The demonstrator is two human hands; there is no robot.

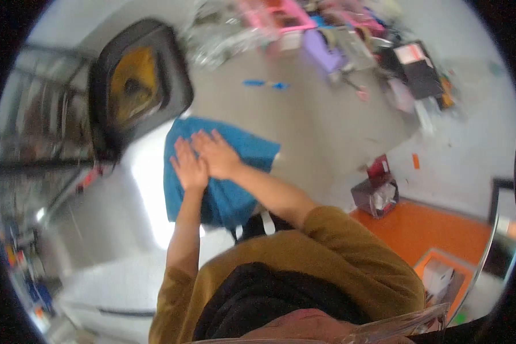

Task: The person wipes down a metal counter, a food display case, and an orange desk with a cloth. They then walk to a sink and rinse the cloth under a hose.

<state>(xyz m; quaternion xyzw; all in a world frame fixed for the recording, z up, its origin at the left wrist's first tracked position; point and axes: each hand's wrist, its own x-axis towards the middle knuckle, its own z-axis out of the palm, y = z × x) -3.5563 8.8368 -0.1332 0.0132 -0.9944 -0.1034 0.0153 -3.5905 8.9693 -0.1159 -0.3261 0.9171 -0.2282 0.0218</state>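
A blue cloth point(235, 198) lies spread on the metal-looking table point(321, 126), its front edge reaching the table's near side by my body. My left hand point(189, 167) rests flat on it with the fingers stretched out. Beside it, touching or slightly overlapping, my right hand point(217, 153) also lies flat with its fingers extended. Neither hand grips anything; both press on the upper left part of the cloth. The frame is blurred, so whether the cloth is a garment or a plain piece of fabric cannot be told.
A black-rimmed object with a yellow inside point(135, 80) stands at the left. Clear plastic bags point(218, 37), a pink basket point(281, 17) and a purple box point(322, 50) crowd the far edge. A small blue item point(264, 84) lies mid-table. A dark red box point(375, 195) is at right.
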